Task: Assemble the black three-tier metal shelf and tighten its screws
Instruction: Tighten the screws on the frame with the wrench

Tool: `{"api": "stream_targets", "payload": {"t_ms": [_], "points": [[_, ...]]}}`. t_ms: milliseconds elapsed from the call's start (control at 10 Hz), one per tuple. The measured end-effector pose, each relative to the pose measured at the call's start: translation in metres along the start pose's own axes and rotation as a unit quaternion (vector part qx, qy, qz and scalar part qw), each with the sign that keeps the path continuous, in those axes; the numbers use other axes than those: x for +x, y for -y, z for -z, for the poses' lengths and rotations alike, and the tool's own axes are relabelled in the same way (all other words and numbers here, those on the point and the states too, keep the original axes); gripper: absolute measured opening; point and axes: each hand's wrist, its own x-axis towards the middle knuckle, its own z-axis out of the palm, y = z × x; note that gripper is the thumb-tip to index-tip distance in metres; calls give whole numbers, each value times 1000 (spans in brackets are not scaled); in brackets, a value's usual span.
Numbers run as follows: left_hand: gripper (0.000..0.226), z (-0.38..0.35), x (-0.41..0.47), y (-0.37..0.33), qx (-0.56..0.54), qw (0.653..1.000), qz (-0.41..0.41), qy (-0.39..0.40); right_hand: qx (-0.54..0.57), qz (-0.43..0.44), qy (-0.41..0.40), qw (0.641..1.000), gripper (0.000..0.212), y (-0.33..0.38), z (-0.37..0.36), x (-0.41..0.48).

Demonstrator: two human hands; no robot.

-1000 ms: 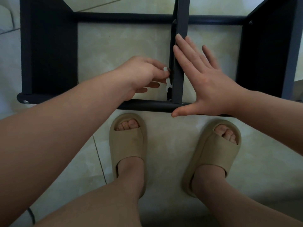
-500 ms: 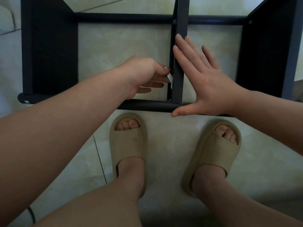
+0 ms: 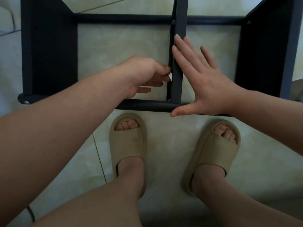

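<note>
Screw-tightening time on our black shelf (image 3: 49, 54) across the top of the frame: left hand (image 3: 141, 74) pinches a small white tool (image 3: 170, 77) beside the centre bar (image 3: 177, 89), right hand (image 3: 205, 82) braces that bar with straight, spread fingers, and next we reckon the tool needs seating on the lower screw (image 3: 168, 100).

The floor (image 3: 165, 145) under me is pale cream tile, glossy and faintly marbled, crossed by thin grey grout lines (image 3: 98, 154). Soft light falls brightest along its far edge. A dark cable (image 3: 31, 213) lies near left.

white tool (image 3: 170, 77) mostly hidden, shelf (image 3: 49, 54) cropped
</note>
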Motion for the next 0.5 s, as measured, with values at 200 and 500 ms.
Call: {"api": "stream_targets", "payload": {"t_ms": [200,500], "points": [[10,0,-2,2,23,1000,-2,2,0,0,1,1000,134,1,0,0],[9,-3,-7,-1,24,1000,-1,8,-1,-1,3,1000,135,1,0,0]]}}
